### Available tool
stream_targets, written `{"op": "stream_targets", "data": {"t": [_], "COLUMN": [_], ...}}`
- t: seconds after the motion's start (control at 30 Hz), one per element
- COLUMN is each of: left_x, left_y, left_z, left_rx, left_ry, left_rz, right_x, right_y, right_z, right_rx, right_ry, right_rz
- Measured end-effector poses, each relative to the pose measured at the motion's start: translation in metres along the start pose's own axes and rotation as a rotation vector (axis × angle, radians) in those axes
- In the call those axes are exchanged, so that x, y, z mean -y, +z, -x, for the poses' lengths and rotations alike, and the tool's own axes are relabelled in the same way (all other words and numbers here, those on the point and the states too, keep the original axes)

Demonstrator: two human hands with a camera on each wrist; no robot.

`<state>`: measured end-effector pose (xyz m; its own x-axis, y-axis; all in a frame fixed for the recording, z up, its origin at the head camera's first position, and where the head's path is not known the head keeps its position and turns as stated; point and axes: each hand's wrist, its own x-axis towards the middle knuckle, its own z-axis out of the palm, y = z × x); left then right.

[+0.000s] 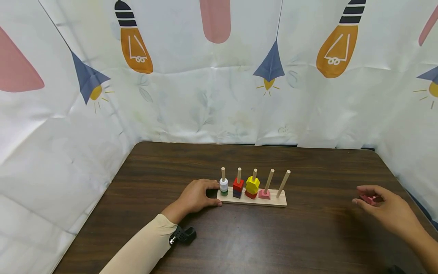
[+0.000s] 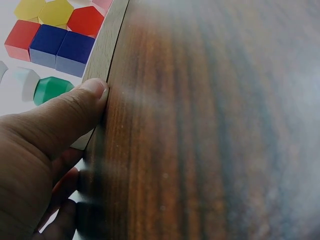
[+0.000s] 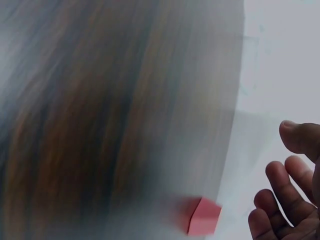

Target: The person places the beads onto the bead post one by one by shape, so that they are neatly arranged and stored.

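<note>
A wooden peg stacker (image 1: 252, 203) with upright pegs stands mid-table. My left hand (image 1: 196, 196) grips its left end, the thumb (image 2: 95, 89) lying on the near edge of the base. White beads (image 1: 224, 183) sit over a green bead (image 2: 52, 90) on the leftmost peg. Beside them are a red cube (image 1: 238, 185) over blue cubes (image 2: 60, 49), then yellow hexagonal blocks (image 1: 253, 185) over a red one. One pink block (image 1: 264, 194) is on the fourth peg; the rightmost peg is bare. My right hand (image 1: 390, 209), fingers spread, is near a loose pink block (image 3: 204, 219).
The dark wood-grain table (image 1: 273, 243) reaches back to a white patterned curtain (image 1: 212, 106), which also hangs at both sides. The loose pink block lies close to the table's right edge. A black band with a camera (image 1: 183, 235) is on the left wrist.
</note>
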<state>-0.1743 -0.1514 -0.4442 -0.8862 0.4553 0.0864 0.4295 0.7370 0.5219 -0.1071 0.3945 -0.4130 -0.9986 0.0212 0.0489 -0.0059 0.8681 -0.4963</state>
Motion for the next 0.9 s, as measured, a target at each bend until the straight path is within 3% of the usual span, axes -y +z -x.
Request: {"op": "stream_targets", "data": {"t": [0.3,0.47,0.73,0.9], "left_x": [0.001,0.002,0.003,0.002], "left_y": [0.000,0.001,0.002,0.001], "left_z": [0.000,0.000,0.000,0.000], "left_rx": [0.008,0.005,0.004,0.004], "left_ry": [0.003,0.010,0.012,0.017], "left_rz": [0.001,0.000,-0.005,-0.006], "right_x": [-0.032,-0.044,-0.049,-0.048], "right_y": [-0.008,-0.007,-0.005,-0.003], "right_z": [-0.002,-0.004,-0.008,-0.011], "right_rx": [-0.042,-0.014,0.064,0.065], "right_ry": [0.087,0.106,0.135,0.106], "right_rz": [0.104,0.148,0.168,0.163]}}
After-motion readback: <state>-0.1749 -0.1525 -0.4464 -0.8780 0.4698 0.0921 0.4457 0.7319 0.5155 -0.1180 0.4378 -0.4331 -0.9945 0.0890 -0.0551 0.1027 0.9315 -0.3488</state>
